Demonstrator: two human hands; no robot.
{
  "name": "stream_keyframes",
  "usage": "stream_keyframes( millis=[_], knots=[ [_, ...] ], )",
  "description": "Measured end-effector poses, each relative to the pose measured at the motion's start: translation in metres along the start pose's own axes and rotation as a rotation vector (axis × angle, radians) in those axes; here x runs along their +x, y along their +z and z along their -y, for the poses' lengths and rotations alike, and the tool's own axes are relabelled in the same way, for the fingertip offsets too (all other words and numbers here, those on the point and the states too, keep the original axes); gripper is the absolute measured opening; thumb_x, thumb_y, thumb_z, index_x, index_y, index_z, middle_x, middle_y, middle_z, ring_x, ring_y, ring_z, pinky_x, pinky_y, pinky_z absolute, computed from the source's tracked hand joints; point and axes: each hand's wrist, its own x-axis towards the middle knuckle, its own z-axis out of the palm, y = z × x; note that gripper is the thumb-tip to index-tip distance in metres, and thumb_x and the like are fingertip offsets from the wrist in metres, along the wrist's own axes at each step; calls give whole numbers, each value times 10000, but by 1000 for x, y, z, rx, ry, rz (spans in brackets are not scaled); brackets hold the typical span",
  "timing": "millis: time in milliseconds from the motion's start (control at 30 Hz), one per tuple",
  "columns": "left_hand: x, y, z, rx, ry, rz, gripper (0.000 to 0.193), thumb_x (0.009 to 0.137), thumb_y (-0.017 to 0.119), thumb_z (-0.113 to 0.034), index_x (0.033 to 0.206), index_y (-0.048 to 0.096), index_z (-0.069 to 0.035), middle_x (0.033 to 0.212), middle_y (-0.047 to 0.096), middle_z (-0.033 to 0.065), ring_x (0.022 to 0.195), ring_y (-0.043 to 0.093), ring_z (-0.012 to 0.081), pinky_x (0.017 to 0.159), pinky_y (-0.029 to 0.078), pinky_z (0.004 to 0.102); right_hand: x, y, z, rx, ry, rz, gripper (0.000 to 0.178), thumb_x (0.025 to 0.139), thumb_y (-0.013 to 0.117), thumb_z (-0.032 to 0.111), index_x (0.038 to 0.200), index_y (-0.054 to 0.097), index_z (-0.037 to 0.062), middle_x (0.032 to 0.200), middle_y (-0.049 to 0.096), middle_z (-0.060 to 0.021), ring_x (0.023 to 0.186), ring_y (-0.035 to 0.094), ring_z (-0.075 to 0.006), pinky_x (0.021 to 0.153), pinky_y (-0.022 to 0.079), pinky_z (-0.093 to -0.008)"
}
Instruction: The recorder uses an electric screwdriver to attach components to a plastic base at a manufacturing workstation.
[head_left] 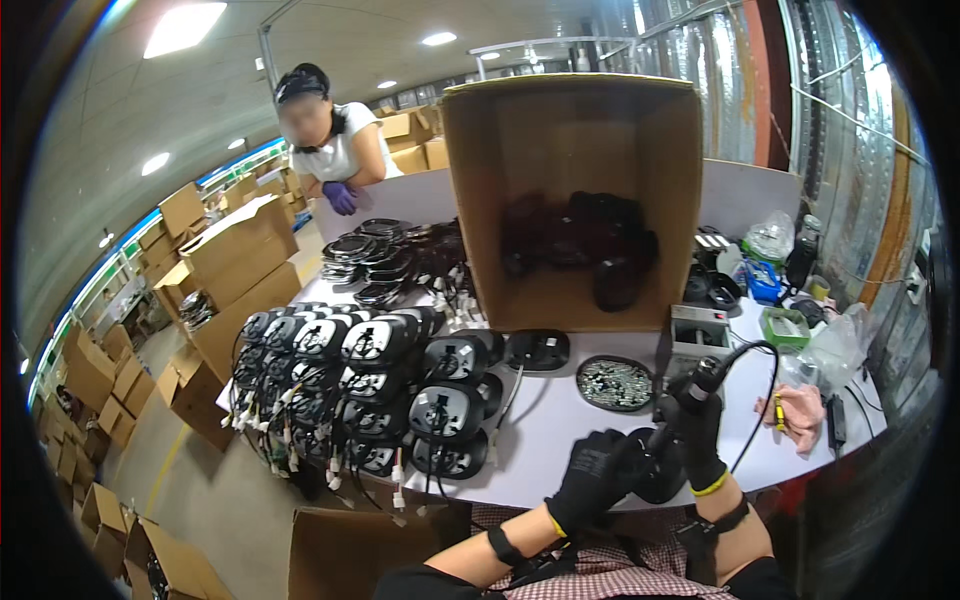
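Observation:
Both of my hands wear black gloves with yellow cuffs, near the front edge of the white table. My right hand (698, 430) is wrapped round a corded electric screwdriver (703, 382), whose tip end slants down to the left. Under it lies a black rounded housing (660, 478). My left hand (597, 472) has its fingers closed on the left side of this housing, close to the screwdriver's tip. The exact contact between tip and housing is hidden by the dark gloves. Just beyond my hands sits an oval dish (646, 402) filled with small metal screws.
Stacked black oval housings with dangling white connectors (372, 385) fill the left side. A large cardboard box (690, 200) lies open toward me. Right of it are a grey box (697, 335), a green tray (786, 328) and a pink cloth (800, 418). A person in purple gloves leans beyond the table.

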Motion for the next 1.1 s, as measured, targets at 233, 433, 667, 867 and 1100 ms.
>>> stream_keyframes(
  millis=[233,433,667,867,1100],
  knots=[
    [-23,49,24,-58,-39,119,401,769,702,-240,1109,582,-64,886,619,134,793,585,324,667,453,440,-6,-9,1,-99,16,-22,257,716,556,-76,947,519,30,733,555,-44,589,597,-150,536,512,-279],
    [-31,57,48,-173,-115,29,280,747,684,-203,1012,622,-135,826,573,118,735,559,301,619,420,420,4,-16,-10,-490,-216,38,84,829,594,12,910,570,15,773,553,-15,683,558,-103,598,459,-256],
    [-17,55,50,-175,-165,85,316,722,752,-228,995,659,-97,920,621,137,795,601,305,674,469,415,10,-3,-2,-111,49,85,185,830,509,6,1013,487,12,701,518,-81,589,502,-148,558,462,-301],
    [-24,57,43,-197,-235,87,324,713,761,-194,1006,664,-97,887,608,139,794,598,300,663,481,400,7,-5,-6,-47,-12,258,154,792,494,-19,932,450,24,643,490,-84,530,469,-150,505,411,-294],
    [-24,54,29,-106,-282,84,296,716,767,-162,988,670,-92,811,619,102,790,585,277,676,474,385,14,-11,19,31,-85,223,245,856,532,159,1071,484,51,676,478,-47,549,473,-156,534,434,-304]
  ],
)
